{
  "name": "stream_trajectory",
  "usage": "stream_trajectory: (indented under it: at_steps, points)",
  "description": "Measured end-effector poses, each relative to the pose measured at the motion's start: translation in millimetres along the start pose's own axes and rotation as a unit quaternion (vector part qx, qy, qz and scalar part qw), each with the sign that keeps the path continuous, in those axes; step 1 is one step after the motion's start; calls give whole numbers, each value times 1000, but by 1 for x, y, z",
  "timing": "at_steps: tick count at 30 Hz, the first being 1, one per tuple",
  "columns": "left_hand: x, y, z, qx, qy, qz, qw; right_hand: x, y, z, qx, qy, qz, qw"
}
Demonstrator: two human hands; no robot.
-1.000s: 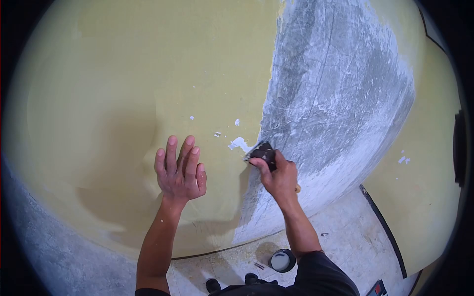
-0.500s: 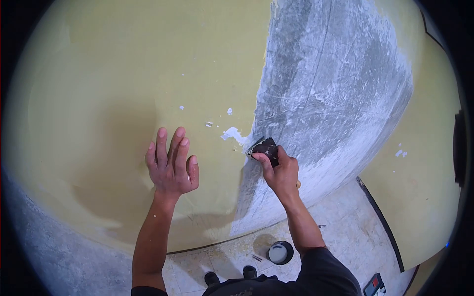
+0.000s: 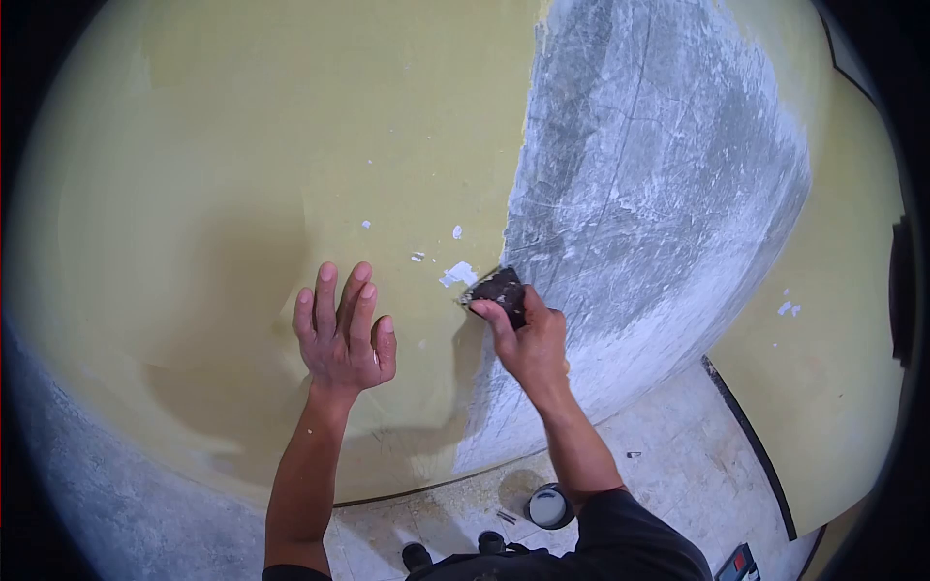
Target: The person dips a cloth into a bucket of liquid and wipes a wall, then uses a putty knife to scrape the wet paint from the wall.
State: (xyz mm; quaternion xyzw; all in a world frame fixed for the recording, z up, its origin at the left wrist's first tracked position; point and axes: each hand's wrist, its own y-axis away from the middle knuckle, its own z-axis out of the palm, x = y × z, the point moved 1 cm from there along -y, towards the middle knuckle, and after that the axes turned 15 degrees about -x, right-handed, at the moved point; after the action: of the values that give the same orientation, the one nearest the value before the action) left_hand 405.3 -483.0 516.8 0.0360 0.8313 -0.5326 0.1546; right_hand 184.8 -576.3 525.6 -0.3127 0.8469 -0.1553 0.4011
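scraper [image 3: 497,295], dark and flat-sided, is on the wall at the left edge of the grey-white section [image 3: 639,165], where it meets the yellow coat [image 3: 407,77]. its working edge points up and left, right beside a ragged white patch [image 3: 459,274]. the right hand [image 3: 533,339] has its grip closed on the scraper, thumb over the near side. smaller white flecks [image 3: 457,232] dot the yellow just above and left of the patch. the left hand [image 3: 344,339] is unfolded, fingers spread upward, holding nothing; whether its palm presses on the wall i cannot tell. a band of yellow keeps the hands well apart, and broad yellow surface stretches up and left of both; the grey-white section gives wide room rightward. at the wall's bottom edge a thin dark line meets the floor [image 3: 668,426]. near that edge, below the right forearm, stands a dark round bucket [image 3: 548,506] with pale contents.
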Motion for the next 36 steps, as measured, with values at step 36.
stream_trajectory:
  at_steps: [36]
  points:
    - [0,0,0,11,14,8,1000,12,-10,-19,58,-43,-22,997]
